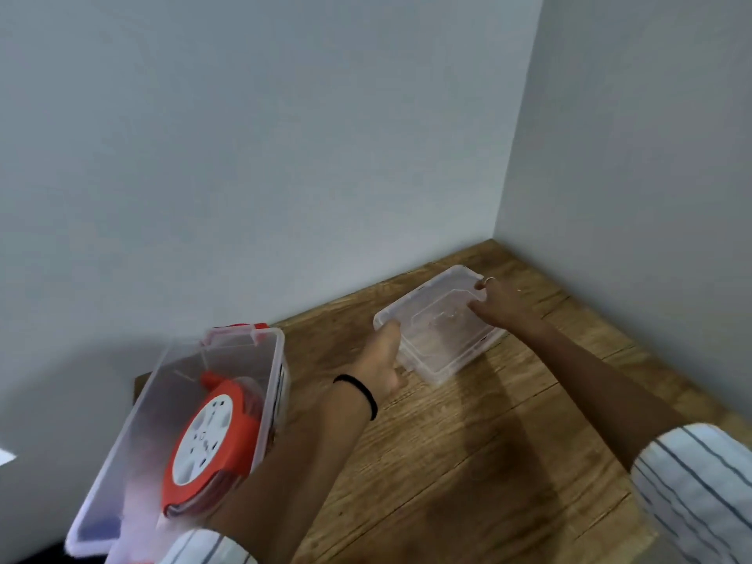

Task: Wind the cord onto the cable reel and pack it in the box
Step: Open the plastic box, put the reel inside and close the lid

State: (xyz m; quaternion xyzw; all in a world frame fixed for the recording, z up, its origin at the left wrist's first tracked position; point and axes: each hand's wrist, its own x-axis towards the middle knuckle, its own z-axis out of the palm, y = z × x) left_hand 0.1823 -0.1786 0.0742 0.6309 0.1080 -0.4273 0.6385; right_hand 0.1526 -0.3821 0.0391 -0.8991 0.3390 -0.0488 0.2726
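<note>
Hands come first, because both are on the same thing now. Our left hand (pixel 384 356) grips the near left edge of the clear lid (pixel 441 325), with the fingers curled under the rim and the thumb side on top. Our right hand (pixel 502 301) holds the far right edge of this lid, the fingers bent around it; a ring (pixel 489 280) shows on one finger. Whether the lid is already lifted a little or lies flat on the table (pixel 468 462) we cannot tell, since the plastic is transparent and a bit blurred.

Going outward to the left, the box (pixel 228 384) stands at the left end of the table, well apart from the lid, and its top is open. Inside it we see the cable reel (pixel 211 439), orange with a white face, leaning against the right wall of the box. Dark turns of cord (pixel 254 400) show between the orange flanges, and no loose cord lies on the table, so we judge that the winding is done and the reel is already packed.

What is left, as we judge it, is only the closing: to carry the lid over to the box, set it on the rim and press the red latches (pixel 260 327) at the far end
</note>
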